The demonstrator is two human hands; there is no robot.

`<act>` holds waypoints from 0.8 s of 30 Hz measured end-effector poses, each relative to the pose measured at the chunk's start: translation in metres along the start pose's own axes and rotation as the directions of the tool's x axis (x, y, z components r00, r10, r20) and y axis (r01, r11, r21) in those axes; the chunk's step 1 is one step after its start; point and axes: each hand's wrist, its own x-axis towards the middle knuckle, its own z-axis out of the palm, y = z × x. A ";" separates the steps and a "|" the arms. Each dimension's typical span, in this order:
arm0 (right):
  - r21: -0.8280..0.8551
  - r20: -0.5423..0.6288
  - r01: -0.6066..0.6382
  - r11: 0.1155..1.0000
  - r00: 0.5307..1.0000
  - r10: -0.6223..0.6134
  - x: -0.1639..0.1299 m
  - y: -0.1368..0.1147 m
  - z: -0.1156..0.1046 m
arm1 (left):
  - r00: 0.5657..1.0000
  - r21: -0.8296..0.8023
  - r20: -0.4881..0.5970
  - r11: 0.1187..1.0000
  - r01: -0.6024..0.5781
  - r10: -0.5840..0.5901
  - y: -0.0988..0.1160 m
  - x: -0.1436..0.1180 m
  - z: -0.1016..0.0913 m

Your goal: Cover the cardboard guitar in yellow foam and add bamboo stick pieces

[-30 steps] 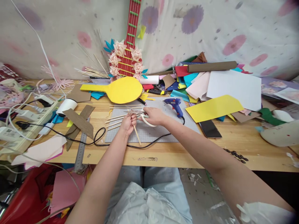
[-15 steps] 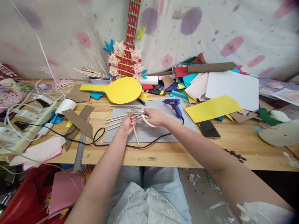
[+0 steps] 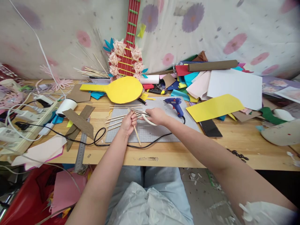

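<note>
Head view: left hand (image 3: 128, 122) still grips stick (image 3: 136, 134); right hand (image 3: 156, 116) has raised scissors (image 3: 143, 115) slightly, blades now parted.

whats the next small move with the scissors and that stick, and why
Probably close the scissors on the wooden stick. The left hand grips the stick over the grey mat, and the right hand holds the scissors with blades open at the stick's upper end.

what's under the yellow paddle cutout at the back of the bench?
The yellow paddle cutout lies over teal paper and brown cardboard, both poking out below its handle. Whatever lies beneath its round part is covered.
</note>
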 end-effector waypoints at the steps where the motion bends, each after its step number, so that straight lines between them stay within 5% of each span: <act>1: 0.013 0.001 0.000 1.000 1.000 0.000 0.000 0.002 -0.001 | 1.000 0.001 0.003 1.000 0.000 0.000 0.000 0.000 0.000; 8: 0.123 0.042 0.020 0.992 0.999 -0.025 -0.004 0.003 -0.005 | 1.000 0.038 -0.004 0.999 0.009 -0.009 0.000 0.000 0.001; 16: -0.001 -0.016 -0.017 1.000 1.000 0.017 0.001 0.000 0.004 | 1.000 0.003 -0.001 1.000 0.030 -0.030 0.000 -0.001 0.002; 21: 0.013 -0.012 -0.108 0.994 0.994 0.109 -0.004 0.015 0.015 | 0.998 -0.101 0.043 0.994 -0.050 0.055 0.005 0.000 -0.003; 24: 0.044 -0.008 -0.035 0.998 0.999 0.036 -0.012 0.031 0.020 | 0.993 -0.172 0.050 0.980 -0.100 0.110 0.012 0.000 -0.006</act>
